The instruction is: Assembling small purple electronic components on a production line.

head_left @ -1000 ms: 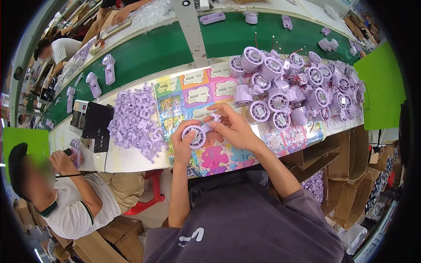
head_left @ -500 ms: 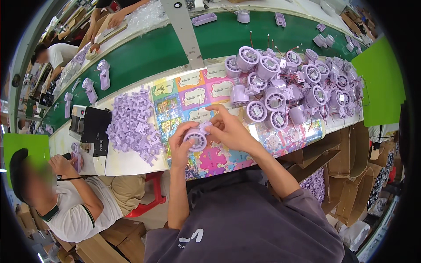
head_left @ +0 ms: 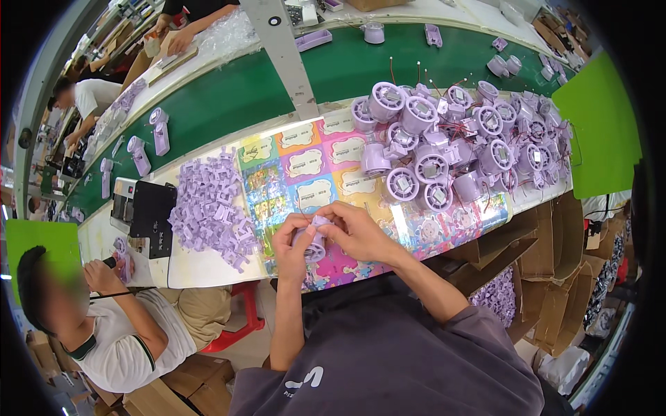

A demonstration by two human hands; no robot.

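Observation:
Close to the front edge of the table, I hold a lilac fan housing, round with a small part on top. My left hand is closed around its left side, with the thumb against it. The fingers and thumb of my right hand pinch the small top part, which they largely cover. Both hands are over a colourful sheet of printed squares. To the right lies a heap of similar lilac fan housings, some with thin red wires. Small lilac brackets are piled to the left.
A green conveyor belt runs behind the table, carrying several lilac parts. A metal post rises beside it. At left are a black plate-like device and a seated co-worker. Cardboard boxes stand at lower right.
My right index finger, stretched upward before, is now bent down onto the small top part. My hands are closer together, and the housing has tilted and sits slightly lower in view.

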